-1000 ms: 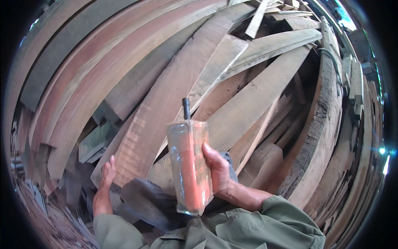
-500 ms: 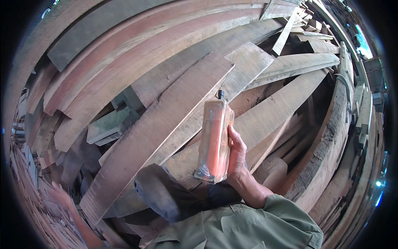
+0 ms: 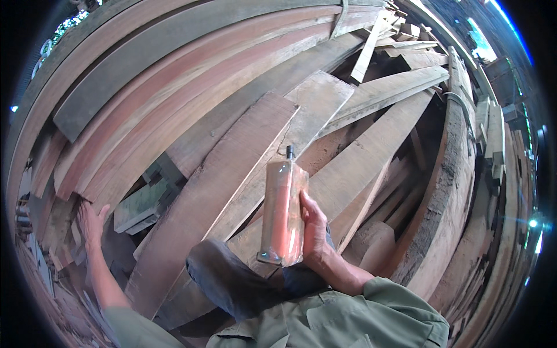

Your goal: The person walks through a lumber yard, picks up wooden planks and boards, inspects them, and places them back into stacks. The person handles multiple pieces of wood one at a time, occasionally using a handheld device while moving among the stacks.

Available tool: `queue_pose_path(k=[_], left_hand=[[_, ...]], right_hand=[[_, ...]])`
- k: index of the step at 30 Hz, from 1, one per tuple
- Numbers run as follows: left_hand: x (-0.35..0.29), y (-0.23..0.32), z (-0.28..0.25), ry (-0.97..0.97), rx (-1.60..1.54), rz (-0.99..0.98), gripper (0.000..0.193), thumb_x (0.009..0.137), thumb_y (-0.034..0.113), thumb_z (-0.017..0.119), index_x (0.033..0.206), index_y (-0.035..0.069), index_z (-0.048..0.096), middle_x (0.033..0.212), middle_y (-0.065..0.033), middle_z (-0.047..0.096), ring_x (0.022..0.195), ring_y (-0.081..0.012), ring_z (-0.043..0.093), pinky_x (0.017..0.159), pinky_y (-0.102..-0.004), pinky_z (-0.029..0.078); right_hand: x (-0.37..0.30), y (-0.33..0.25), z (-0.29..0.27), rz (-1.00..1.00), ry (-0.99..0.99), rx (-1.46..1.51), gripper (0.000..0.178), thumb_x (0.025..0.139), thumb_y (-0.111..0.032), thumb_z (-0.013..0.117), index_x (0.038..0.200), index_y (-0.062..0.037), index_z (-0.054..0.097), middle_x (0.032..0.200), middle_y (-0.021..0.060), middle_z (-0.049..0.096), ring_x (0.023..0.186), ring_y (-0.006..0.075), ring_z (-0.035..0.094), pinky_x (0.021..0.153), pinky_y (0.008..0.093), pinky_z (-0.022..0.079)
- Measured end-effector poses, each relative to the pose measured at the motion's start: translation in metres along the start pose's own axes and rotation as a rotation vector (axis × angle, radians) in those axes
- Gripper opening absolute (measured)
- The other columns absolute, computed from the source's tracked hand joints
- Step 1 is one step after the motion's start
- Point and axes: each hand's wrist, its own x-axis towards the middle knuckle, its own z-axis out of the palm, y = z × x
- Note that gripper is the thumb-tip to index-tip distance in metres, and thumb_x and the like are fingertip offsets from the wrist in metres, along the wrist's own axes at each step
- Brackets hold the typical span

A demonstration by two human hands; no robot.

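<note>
Head view shows the two hands well apart: the right hand (image 3: 315,225) is wrapped round the side of an orange device (image 3: 282,209) sheathed in clear plastic, while the left hand (image 3: 91,225) has its thumb spread away from its fingers, up against the lower ends of the stacked long boards (image 3: 151,119). Whether those fingers bear on the wood or only brush it cannot be told. The device is upright in front of the person's body, its short black stub (image 3: 290,152) pointing up, above the dark trouser leg (image 3: 226,275) and the loose wide plank (image 3: 226,168).

The likeliest trouble is at the left hand: if a board slides or settles, its end could pinch or scrape the bare fingers. The slick-looking wrap might let the device slip through a one-handed hold, and it could then drop into the dark gaps among the crossed timbers. A turn of the wrist could also knock the stub on the wood.

Half a second earlier, the left hand is low and blurred over the thin wood strips (image 3: 40,296); now it is higher, at the board ends. The right hand's hold looks unchanged, though the whole view has swung slightly.
</note>
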Motion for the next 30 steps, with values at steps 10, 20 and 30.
queue_pose_path(k=[10, 20, 30], left_hand=[[-0.003, -0.017, 0.015, -0.037, -0.03, 0.045, 0.087, 0.074, 0.052, 0.062, 0.131, -0.007, 0.031, 0.132, -0.0277, 0.038, 0.122, -0.0411, 0.035, 0.101, -0.0463, 0.029], [-0.006, -0.017, 0.01, -0.06, -0.147, 0.061, 0.086, 0.07, 0.039, 0.071, 0.13, -0.008, 0.032, 0.128, -0.0287, 0.04, 0.121, -0.0409, 0.036, 0.101, -0.0438, 0.031], [-0.011, 0.012, 0.039, -0.298, -0.128, -0.125, 0.101, 0.069, 0.052, 0.069, 0.134, -0.011, 0.025, 0.138, -0.03, 0.031, 0.131, -0.0378, 0.028, 0.107, -0.0421, 0.026]], right_hand=[[0.003, 0.001, 0.004, -0.065, 0.113, -0.196, 0.045, 0.09, -0.038, 0.051, 0.12, -0.0041, 0.048, 0.11, 0.0103, 0.06, 0.095, 0.0215, 0.061, 0.086, 0.0367, 0.05], [-0.005, -0.012, 0.0, -0.078, 0.071, -0.127, 0.042, 0.089, -0.035, 0.053, 0.117, -0.0037, 0.05, 0.104, 0.0101, 0.062, 0.091, 0.0211, 0.062, 0.082, 0.0376, 0.051], [-0.008, -0.008, -0.008, -0.09, 0.181, -0.173, 0.053, 0.085, -0.044, 0.054, 0.117, -0.0015, 0.051, 0.101, 0.018, 0.062, 0.086, 0.0313, 0.063, 0.079, 0.0439, 0.052]])
